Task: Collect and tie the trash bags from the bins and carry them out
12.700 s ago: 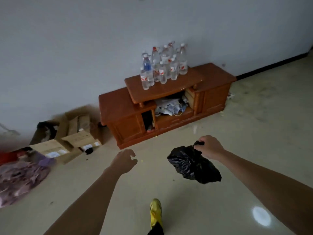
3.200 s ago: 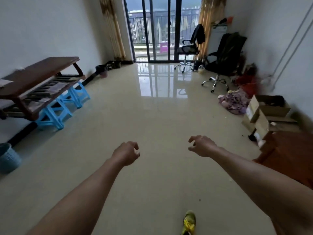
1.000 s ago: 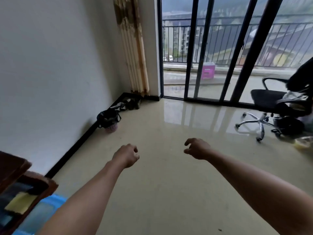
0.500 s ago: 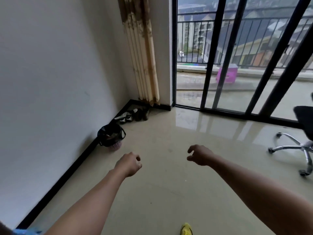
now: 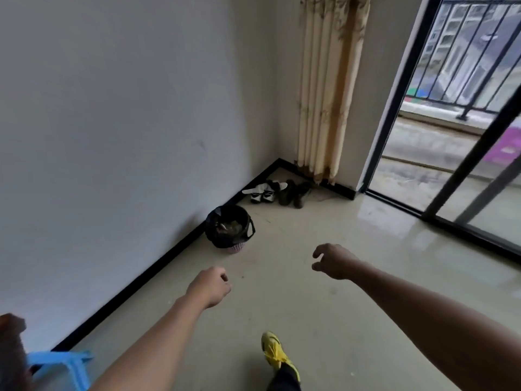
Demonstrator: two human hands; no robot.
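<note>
The bag [image 5: 222, 241] lines a small bin [image 5: 236, 247] on the floor [image 5: 310, 320], right against the wall [image 5: 112, 136] — ahead of both hands and a little left. The left hand [image 5: 210, 287] is nearer, almost in line with it; the right hand [image 5: 331, 262] sits off to the bin's right. Both hold nothing, fingers [image 5: 318, 251] loosely curled. The bag's mouth faces up, a loop [image 5: 251, 228] hanging at its right rim — probably the easiest part to catch first.
</note>
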